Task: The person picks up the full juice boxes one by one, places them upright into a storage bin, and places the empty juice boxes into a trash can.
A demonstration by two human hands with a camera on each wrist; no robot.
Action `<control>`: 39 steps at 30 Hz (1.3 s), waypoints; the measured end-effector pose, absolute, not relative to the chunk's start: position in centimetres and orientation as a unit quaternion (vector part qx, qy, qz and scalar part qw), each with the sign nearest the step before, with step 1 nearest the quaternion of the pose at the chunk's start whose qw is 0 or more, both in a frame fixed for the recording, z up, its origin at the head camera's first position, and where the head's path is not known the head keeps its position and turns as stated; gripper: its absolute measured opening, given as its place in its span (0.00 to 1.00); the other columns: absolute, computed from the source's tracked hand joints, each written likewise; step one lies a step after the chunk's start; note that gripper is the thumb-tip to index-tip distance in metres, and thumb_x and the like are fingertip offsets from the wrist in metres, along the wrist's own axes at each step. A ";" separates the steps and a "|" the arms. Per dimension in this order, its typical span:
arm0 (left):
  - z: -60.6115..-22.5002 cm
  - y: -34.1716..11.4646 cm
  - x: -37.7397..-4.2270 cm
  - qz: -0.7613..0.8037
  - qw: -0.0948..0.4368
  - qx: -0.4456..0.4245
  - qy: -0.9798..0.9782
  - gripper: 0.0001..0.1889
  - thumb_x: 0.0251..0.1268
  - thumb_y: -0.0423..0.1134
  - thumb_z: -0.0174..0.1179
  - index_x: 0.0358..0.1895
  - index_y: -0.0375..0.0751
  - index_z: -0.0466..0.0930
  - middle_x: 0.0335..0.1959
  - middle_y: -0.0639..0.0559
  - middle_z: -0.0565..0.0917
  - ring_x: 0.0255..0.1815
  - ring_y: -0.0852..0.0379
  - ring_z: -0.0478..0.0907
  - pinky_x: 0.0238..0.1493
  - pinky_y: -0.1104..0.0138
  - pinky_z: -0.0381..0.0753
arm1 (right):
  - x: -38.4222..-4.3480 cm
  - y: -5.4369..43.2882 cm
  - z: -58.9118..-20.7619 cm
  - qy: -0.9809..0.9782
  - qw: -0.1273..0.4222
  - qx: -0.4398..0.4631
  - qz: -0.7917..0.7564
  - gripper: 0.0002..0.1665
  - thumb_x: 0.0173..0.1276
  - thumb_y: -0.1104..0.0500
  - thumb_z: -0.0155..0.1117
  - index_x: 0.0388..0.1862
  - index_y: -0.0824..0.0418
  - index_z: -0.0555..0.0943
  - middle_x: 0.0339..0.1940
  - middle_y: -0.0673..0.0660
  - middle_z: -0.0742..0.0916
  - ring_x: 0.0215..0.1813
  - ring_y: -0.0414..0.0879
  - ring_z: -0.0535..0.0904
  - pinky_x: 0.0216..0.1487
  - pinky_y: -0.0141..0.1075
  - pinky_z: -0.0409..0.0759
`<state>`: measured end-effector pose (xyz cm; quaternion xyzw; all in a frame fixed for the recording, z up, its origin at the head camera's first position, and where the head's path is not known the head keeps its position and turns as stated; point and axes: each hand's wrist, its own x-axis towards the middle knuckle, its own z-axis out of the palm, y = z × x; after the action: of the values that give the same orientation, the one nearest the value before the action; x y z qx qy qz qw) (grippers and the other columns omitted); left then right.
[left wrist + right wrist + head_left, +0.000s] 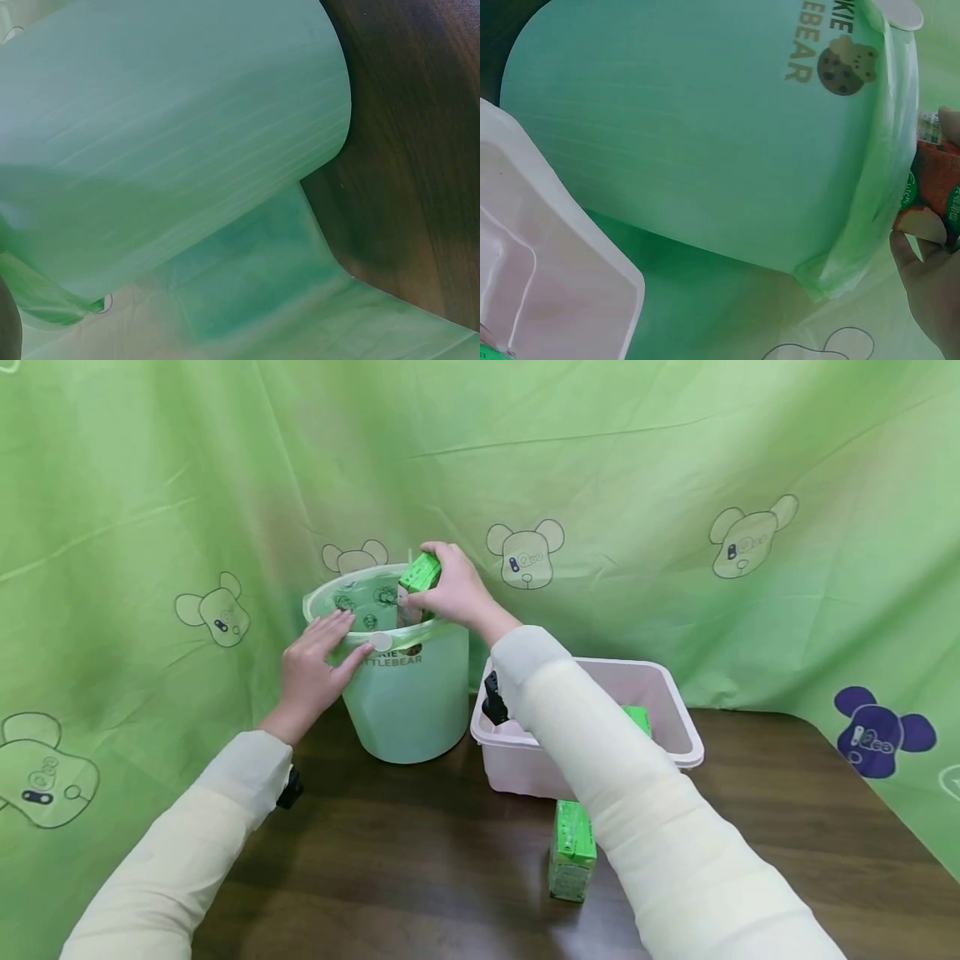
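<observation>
In the head view a pale green bucket [408, 702], lined with a thin green bag [855, 232], stands at the back of the table. My right hand [459, 589] pinches a green-topped drink carton [420, 572] upright at the bucket's right rim, its lower part inside the mouth. The right wrist view shows the carton's printed reddish side [937, 176] between thumb and fingers. My left hand [311, 664] rests with spread fingers on the front left rim, near a round white tab [382, 642]. Only a sliver of it appears in the left wrist view.
A pale pink bin [525, 768] stands right of the bucket, partly behind my right sleeve, with a green carton [637, 718] inside. Another green carton [572, 852] stands on the dark wooden table [420, 860] in front. A green bear-print cloth [600, 460] hangs behind.
</observation>
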<state>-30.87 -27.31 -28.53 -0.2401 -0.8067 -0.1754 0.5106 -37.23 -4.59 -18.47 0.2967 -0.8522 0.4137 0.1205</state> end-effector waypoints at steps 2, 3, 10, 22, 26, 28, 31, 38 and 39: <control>-28.6 -27.2 -31.1 -0.174 0.511 -0.242 -0.807 0.28 0.56 0.45 0.70 0.57 0.33 0.79 0.56 0.38 0.80 0.59 0.42 0.76 0.66 0.51 0.67 | -37.3 -4.5 -18.5 -0.856 0.117 0.291 0.411 0.51 0.52 0.54 0.77 0.73 0.58 0.63 0.60 0.57 0.72 0.52 0.46 0.72 0.53 0.31 0.74; -28.5 -27.1 -31.1 -0.175 0.510 -0.243 -0.807 0.28 0.56 0.44 0.70 0.57 0.33 0.79 0.56 0.37 0.80 0.59 0.42 0.76 0.66 0.51 0.67 | -37.4 -4.5 -18.6 -0.858 0.116 0.289 0.409 0.51 0.52 0.54 0.77 0.73 0.58 0.63 0.60 0.57 0.72 0.52 0.46 0.72 0.53 0.31 0.74; -28.5 -26.7 -31.0 -0.177 0.502 -0.244 -0.811 0.27 0.57 0.44 0.69 0.57 0.32 0.79 0.56 0.37 0.80 0.59 0.42 0.76 0.65 0.50 0.68 | -37.6 -4.2 -19.0 -0.868 0.111 0.285 0.392 0.52 0.52 0.53 0.78 0.74 0.58 0.62 0.61 0.57 0.71 0.53 0.46 0.71 0.54 0.32 0.74; -28.4 -26.7 -31.0 -0.179 0.502 -0.244 -0.811 0.26 0.58 0.44 0.68 0.57 0.32 0.79 0.56 0.38 0.80 0.58 0.42 0.77 0.65 0.51 0.68 | -37.7 -4.2 -19.3 -0.868 0.106 0.294 0.385 0.50 0.55 0.52 0.76 0.73 0.58 0.62 0.60 0.58 0.73 0.54 0.48 0.71 0.55 0.37 0.74; -28.5 -26.7 -31.1 -0.179 0.502 -0.243 -0.810 0.26 0.58 0.45 0.69 0.57 0.32 0.79 0.56 0.38 0.80 0.59 0.42 0.77 0.65 0.51 0.68 | -37.6 -4.2 -19.4 -0.870 0.104 0.292 0.385 0.49 0.56 0.52 0.75 0.73 0.58 0.63 0.61 0.58 0.73 0.54 0.48 0.71 0.56 0.37 0.73; -28.5 -26.7 -31.2 -0.179 0.505 -0.244 -0.809 0.26 0.57 0.44 0.69 0.56 0.32 0.79 0.55 0.37 0.80 0.58 0.42 0.77 0.65 0.50 0.68 | -37.6 -4.1 -19.4 -0.870 0.103 0.291 0.385 0.49 0.56 0.52 0.75 0.73 0.59 0.63 0.61 0.58 0.73 0.55 0.48 0.71 0.56 0.37 0.73; -28.5 -26.7 -31.3 -0.179 0.507 -0.244 -0.807 0.27 0.55 0.44 0.70 0.56 0.32 0.79 0.55 0.36 0.80 0.58 0.41 0.77 0.65 0.50 0.68 | -37.7 -4.1 -19.3 -0.871 0.094 0.289 0.385 0.49 0.57 0.52 0.75 0.73 0.60 0.62 0.63 0.59 0.73 0.60 0.50 0.70 0.60 0.38 0.71; -28.5 -26.7 -31.4 -0.179 0.507 -0.248 -0.806 0.27 0.56 0.44 0.70 0.56 0.32 0.79 0.54 0.36 0.80 0.58 0.40 0.77 0.65 0.49 0.68 | -37.7 -3.7 -19.3 -0.870 0.084 0.282 0.395 0.48 0.58 0.52 0.75 0.73 0.59 0.62 0.66 0.59 0.72 0.67 0.50 0.67 0.66 0.41 0.68; -28.5 -26.7 -31.3 -0.179 0.508 -0.249 -0.805 0.27 0.56 0.44 0.69 0.56 0.32 0.79 0.54 0.36 0.80 0.58 0.40 0.77 0.64 0.49 0.69 | -37.7 -3.6 -19.3 -0.871 0.084 0.281 0.394 0.48 0.58 0.52 0.75 0.73 0.59 0.62 0.66 0.59 0.72 0.67 0.50 0.67 0.66 0.40 0.68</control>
<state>-31.34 -26.70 -28.54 -0.2490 -0.8052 -0.1791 0.5075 -37.65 -3.63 -19.32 0.2811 -0.8712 0.3936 0.0840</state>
